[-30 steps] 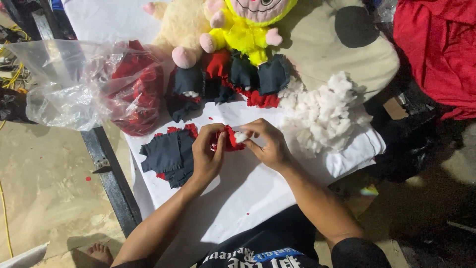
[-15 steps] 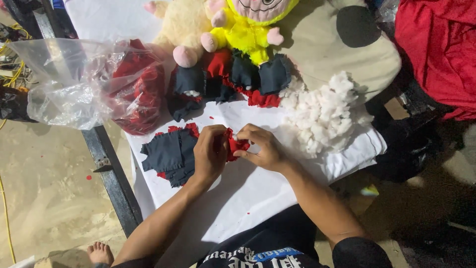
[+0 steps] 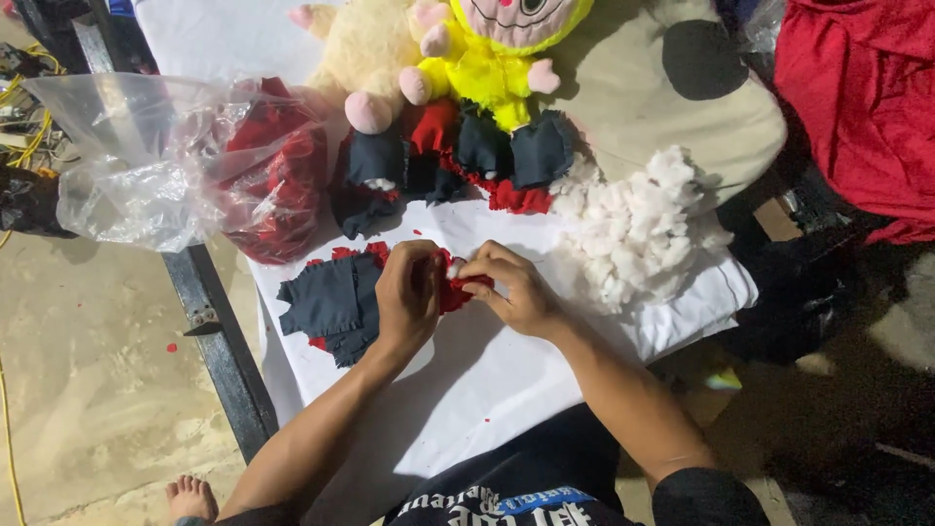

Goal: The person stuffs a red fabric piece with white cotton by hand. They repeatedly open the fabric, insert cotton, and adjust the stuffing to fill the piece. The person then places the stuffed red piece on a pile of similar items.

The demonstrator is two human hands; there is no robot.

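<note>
Red fabric piece [image 3: 458, 290] sits pinched between both hands at the middle of the white-covered bench [image 3: 506, 390], and only a small part of it shows between them; its long axis cannot be told, since the hands hide most of it

Head view: the left hand [image 3: 407, 297] comes in from the lower left and curls over the piece from its left side, back of the hand toward the camera, fingers [image 3: 419, 255] bent down and closed on the cloth. The right hand [image 3: 516, 292] meets it from the right, fingertips [image 3: 477, 271] drawn together and pressing on the red edge, with a bit of white stuffing showing at the point where the two hands touch. Both hands are equally close to the piece and both grip it; neither is spread open.

Just left of the left hand, touching its outer edge, lies a flat stack of dark blue fabric pieces [image 3: 326, 302] with red trim. A heap of white stuffing [image 3: 633, 224] lies near the right hand, up and to its right. Beyond the hands, along the far side of the bench, lie more dark blue and red sewn parts [image 3: 458, 156], a yellow plush doll [image 3: 497, 58] and a cream plush toy [image 3: 360, 49]. A clear plastic bag [image 3: 166, 166] of red pieces hangs over the left bench edge
</note>
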